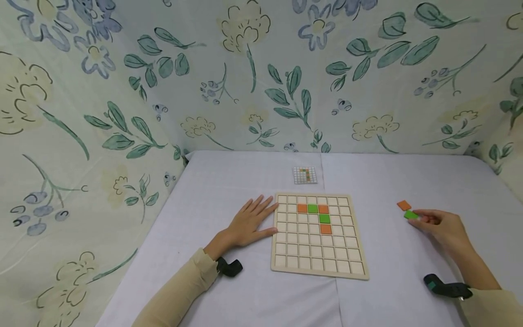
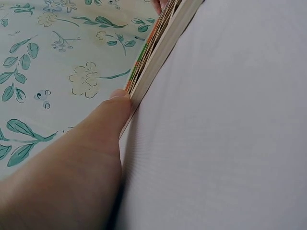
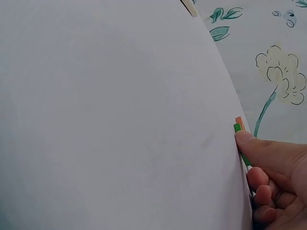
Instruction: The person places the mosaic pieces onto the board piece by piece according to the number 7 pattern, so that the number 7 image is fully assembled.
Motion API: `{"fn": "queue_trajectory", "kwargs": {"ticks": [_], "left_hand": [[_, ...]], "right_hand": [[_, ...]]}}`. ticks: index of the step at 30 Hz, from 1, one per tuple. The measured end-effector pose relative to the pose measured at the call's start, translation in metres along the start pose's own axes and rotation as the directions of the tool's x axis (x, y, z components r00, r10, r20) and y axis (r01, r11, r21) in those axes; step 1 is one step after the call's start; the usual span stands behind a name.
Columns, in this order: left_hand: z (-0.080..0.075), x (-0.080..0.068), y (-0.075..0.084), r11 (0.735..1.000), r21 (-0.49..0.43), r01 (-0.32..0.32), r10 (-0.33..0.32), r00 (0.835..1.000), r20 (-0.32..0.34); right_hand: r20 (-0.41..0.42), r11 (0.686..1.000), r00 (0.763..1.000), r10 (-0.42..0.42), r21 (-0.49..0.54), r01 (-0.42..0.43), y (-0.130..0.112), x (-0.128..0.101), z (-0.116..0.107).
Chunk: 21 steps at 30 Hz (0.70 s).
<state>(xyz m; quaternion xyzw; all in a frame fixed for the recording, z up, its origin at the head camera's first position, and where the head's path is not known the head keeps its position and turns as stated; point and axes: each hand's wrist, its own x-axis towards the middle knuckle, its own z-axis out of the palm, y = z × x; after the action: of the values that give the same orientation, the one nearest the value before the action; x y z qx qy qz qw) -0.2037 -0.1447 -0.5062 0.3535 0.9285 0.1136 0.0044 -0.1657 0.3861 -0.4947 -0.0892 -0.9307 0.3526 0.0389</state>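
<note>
Floral cloth walls point(image 1: 81, 113) enclose a white-covered desk point(image 1: 229, 299) on three sides. Wooden grid board point(image 1: 318, 254) lies centre, orange and green tiles seated in its upper rows. Left hand point(image 1: 249, 222) lies flat, fingers spread, thumb touching the board's left edge; left wrist view confirms contact. Right hand point(image 1: 443, 227) pinches a green tile point(image 1: 410, 215) on the desk, an orange tile point(image 1: 403, 205) just beside. Small pattern card point(image 1: 304, 175) lies behind the board. Open desk right and front.
</note>
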Motion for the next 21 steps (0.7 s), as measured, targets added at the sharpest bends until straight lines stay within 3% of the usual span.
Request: {"fn": "queue_trajectory", "kwargs": {"ticks": [10,21], "left_hand": [[0.0010,-0.0013,-0.0001,1.000,-0.015,-0.010,0.009,1.000,-0.016],[0.0026,0.0001,-0.0006,1.000,0.004,0.000,0.000,1.000,-0.012]], "right_hand": [[-0.032,0.998,0.999,-0.036,-0.056,0.034,-0.0012,0.0000,0.0039],[0.006,1.000,1.000,-0.012,0.007,0.012,-0.0015,-0.0009,-0.0041]]}}
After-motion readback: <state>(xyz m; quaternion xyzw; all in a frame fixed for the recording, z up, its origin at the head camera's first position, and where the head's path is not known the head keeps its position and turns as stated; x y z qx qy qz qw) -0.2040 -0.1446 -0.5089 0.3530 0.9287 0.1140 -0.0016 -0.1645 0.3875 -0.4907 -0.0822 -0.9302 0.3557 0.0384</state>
